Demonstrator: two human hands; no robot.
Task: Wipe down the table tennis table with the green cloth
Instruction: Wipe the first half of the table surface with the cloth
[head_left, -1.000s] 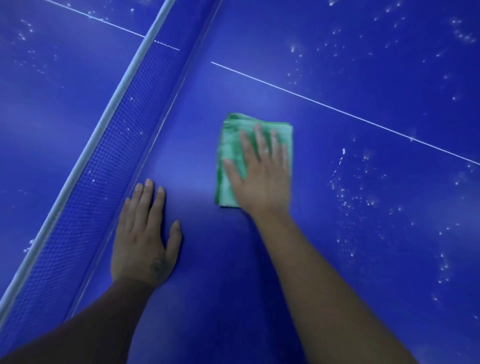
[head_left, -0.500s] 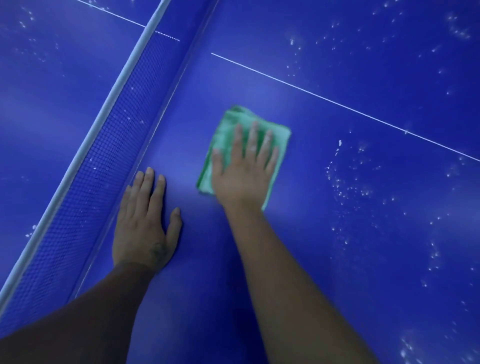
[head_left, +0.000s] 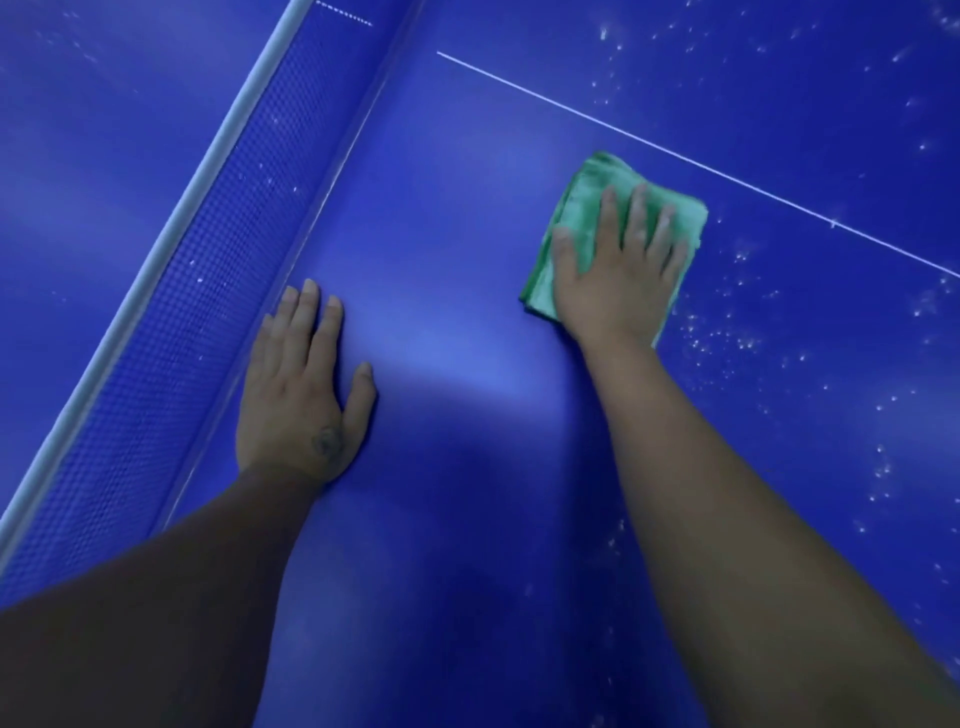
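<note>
Blue table tennis table (head_left: 467, 519), your right hand (head_left: 618, 270) spread flat on the green cloth (head_left: 576, 213), your left hand (head_left: 298, 395) flat beside the net (head_left: 171, 322).

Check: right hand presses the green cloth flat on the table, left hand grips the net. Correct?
No. In the head view the left hand lies flat on the table beside the net, not gripping it. The right hand does press the green cloth flat on the table.

Soft light sheen (head_left: 467, 384) on blue tabletop (head_left: 457, 582)
</note>
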